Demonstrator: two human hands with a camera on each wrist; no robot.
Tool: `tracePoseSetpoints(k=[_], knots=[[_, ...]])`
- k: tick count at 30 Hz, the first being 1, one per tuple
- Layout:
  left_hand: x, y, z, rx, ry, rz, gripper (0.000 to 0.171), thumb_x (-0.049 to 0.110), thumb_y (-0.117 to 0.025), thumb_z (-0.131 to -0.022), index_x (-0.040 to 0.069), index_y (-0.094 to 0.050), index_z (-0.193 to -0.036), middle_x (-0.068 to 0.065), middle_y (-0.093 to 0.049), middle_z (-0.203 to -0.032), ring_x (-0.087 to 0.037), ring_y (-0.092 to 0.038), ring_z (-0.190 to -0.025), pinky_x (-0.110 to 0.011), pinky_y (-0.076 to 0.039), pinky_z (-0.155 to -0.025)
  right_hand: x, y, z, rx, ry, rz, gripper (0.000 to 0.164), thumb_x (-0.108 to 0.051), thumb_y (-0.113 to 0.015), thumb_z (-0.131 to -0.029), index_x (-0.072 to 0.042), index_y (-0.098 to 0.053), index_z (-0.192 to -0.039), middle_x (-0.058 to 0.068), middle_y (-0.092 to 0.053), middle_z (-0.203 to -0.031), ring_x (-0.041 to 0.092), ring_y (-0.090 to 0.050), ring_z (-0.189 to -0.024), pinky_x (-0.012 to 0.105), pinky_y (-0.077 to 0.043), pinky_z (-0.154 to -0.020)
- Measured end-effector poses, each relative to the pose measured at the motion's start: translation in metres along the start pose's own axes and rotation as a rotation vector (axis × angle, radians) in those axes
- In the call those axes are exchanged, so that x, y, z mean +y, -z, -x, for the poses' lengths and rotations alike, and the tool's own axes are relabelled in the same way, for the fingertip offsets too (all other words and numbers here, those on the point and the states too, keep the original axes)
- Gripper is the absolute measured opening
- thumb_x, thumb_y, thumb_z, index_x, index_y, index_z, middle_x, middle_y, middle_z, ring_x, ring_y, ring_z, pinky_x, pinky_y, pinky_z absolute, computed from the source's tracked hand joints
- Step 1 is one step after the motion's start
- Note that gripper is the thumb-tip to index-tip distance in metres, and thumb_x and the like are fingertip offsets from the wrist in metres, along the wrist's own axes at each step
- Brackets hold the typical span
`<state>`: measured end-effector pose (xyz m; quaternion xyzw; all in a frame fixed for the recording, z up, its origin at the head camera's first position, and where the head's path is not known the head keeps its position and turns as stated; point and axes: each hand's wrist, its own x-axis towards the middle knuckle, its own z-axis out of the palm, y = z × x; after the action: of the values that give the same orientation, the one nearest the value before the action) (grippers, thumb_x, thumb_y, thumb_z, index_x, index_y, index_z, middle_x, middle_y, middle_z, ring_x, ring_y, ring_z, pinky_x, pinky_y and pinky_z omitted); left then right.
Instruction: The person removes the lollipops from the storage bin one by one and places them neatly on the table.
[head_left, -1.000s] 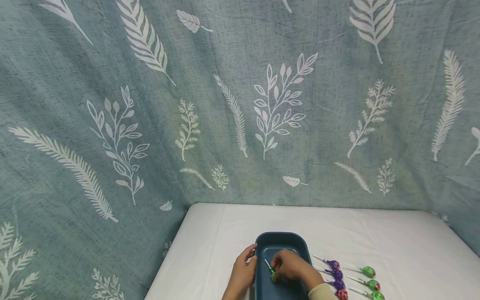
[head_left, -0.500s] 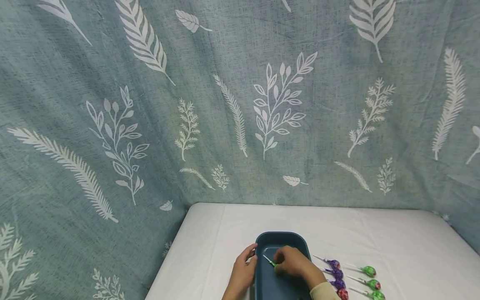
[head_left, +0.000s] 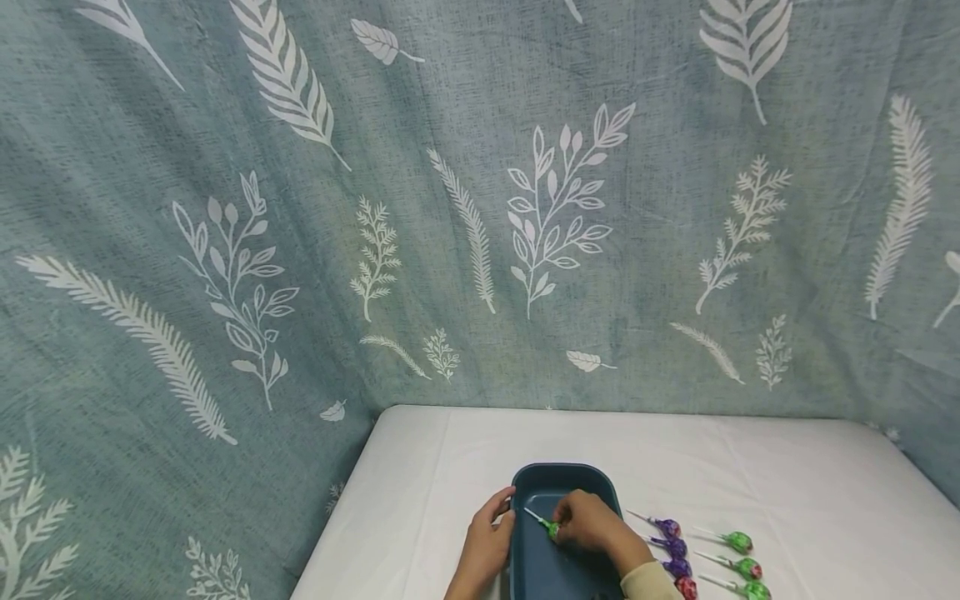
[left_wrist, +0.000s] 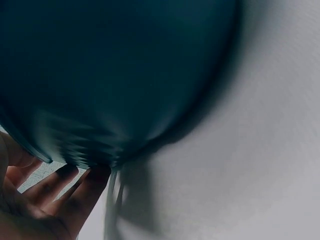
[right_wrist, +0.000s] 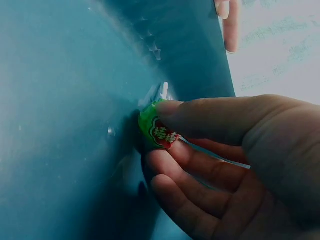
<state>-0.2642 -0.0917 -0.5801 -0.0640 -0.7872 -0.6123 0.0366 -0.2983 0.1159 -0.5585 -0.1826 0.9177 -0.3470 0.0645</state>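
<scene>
In the head view, a dark blue tray (head_left: 540, 575) with rounded corners stands on the white table. Outside its left wall is my left hand (head_left: 487, 542), its extended fingers touching the rim and wall. The left wrist view has those fingertips against the tray's outer side. My right hand (head_left: 588, 525) reaches inside the tray and pinches a green-wrapped lollipop (right_wrist: 159, 131) between thumb and fingers. Its white stick points to the far left in the head view. The wrapper's red patch faces the right wrist camera.
Right of the tray lies a column of purple lollipops (head_left: 672, 547) with a red one (head_left: 686, 587) nearest. Farther right is a column of green lollipops (head_left: 738, 542). A patterned curtain (head_left: 480, 250) hangs behind the white table (head_left: 442, 467).
My right hand has shifted slightly right and away from me inside the tray, and the green lollipop moved and turned with it. The left hand stays at the tray's left side.
</scene>
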Motion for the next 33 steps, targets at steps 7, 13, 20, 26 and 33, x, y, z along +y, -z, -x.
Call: tracePoseSetpoints(k=[7,13,20,26,33], knots=[[0.000,-0.001,0.000,0.005,-0.007,-0.013,0.037,0.009,-0.057,-0.099,0.006,-0.063,-0.136,-0.021,-0.067,-0.124,-0.032,-0.070,-0.103,-0.041,-0.056,-0.085,0.004,0.001,-0.001,0.013,0.007,-0.040,0.016,-0.003,-0.082,-0.075,-0.007,-0.070,-0.085,-0.004,-0.065,-0.076,0.013,-0.059,-0.071,0.037,-0.051,-0.067],[-0.002,-0.001,-0.002,-0.002,0.012,-0.002,0.038,0.010,-0.058,-0.099,0.007,-0.062,-0.137,-0.020,-0.067,-0.125,-0.032,-0.070,-0.102,-0.046,-0.056,-0.084,0.002,0.006,0.001,0.030,0.047,-0.054,0.013,-0.003,-0.080,-0.079,-0.007,-0.071,-0.087,-0.004,-0.066,-0.078,0.014,-0.059,-0.073,0.038,-0.051,-0.066],[-0.002,0.000,-0.003,-0.005,0.004,-0.010,0.039,0.010,-0.058,-0.099,0.007,-0.062,-0.137,-0.019,-0.067,-0.125,-0.030,-0.070,-0.100,-0.044,-0.056,-0.084,-0.005,0.020,0.006,0.069,0.113,-0.061,0.011,-0.005,-0.078,-0.081,-0.006,-0.072,-0.090,-0.003,-0.068,-0.082,0.014,-0.062,-0.073,0.033,-0.051,-0.062],[-0.002,0.000,-0.002,0.006,-0.007,-0.026,0.038,0.010,-0.058,-0.098,0.008,-0.063,-0.136,-0.018,-0.068,-0.124,-0.026,-0.071,-0.098,-0.040,-0.056,-0.082,-0.003,0.028,0.010,0.063,0.128,-0.094,0.012,-0.006,-0.077,-0.083,-0.005,-0.073,-0.095,-0.001,-0.070,-0.088,0.017,-0.067,-0.078,0.031,-0.053,-0.065],[-0.001,-0.001,-0.001,0.008,-0.002,-0.038,0.038,0.011,-0.058,-0.099,0.007,-0.063,-0.136,-0.017,-0.068,-0.124,-0.026,-0.070,-0.101,-0.042,-0.056,-0.085,-0.002,0.038,0.019,0.081,0.124,-0.144,0.018,-0.009,-0.076,-0.086,-0.002,-0.073,-0.102,0.003,-0.072,-0.094,0.022,-0.070,-0.083,0.033,-0.056,-0.069]])
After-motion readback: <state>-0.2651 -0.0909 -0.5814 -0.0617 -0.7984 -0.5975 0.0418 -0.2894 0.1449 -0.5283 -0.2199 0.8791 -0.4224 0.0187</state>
